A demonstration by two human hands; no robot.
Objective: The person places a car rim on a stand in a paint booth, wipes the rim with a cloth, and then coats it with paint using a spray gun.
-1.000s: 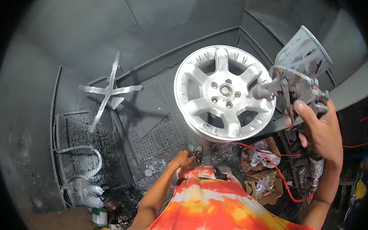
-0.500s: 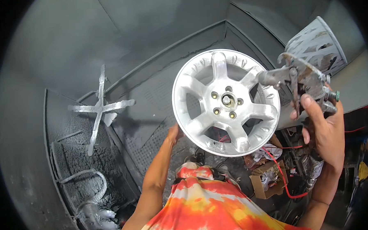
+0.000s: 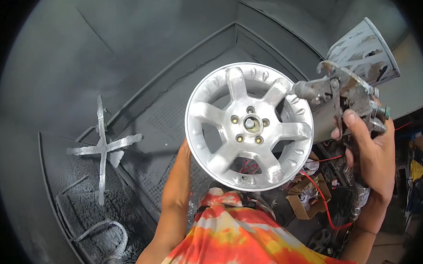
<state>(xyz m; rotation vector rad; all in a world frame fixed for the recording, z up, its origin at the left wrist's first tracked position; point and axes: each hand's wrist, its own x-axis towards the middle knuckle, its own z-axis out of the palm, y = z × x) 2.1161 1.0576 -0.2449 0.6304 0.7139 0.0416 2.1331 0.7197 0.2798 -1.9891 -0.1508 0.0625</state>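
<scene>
A silver alloy wheel (image 3: 253,151) with thick spokes and lug holes faces up in front of me. My right hand (image 3: 375,146) is wrapped round a paint-crusted spray gun (image 3: 348,86), thumb along its back. Its nozzle points left, over or close to the wheel's upper right edge. A white, paint-stained cup (image 3: 361,50) is tilted at the gun's far side and appears to be attached to it. On the left, my bare forearm reaches up to the wheel's left rim; my left hand is hidden behind it, so its grip cannot be seen.
A silver-coated cross-shaped stand (image 3: 102,147) rises on the left, above a dark, paint-crusted block (image 3: 89,208). Grey booth walls (image 3: 136,41) enclose the far side. At lower right, a red hose (image 3: 327,214) loops beside a cardboard box (image 3: 305,210) of odds and ends.
The wheel has shifted slightly left and down in view, and the left hand has slipped out of sight behind it. The stand and walls have shifted left too; the spray gun keeps its place in view.
</scene>
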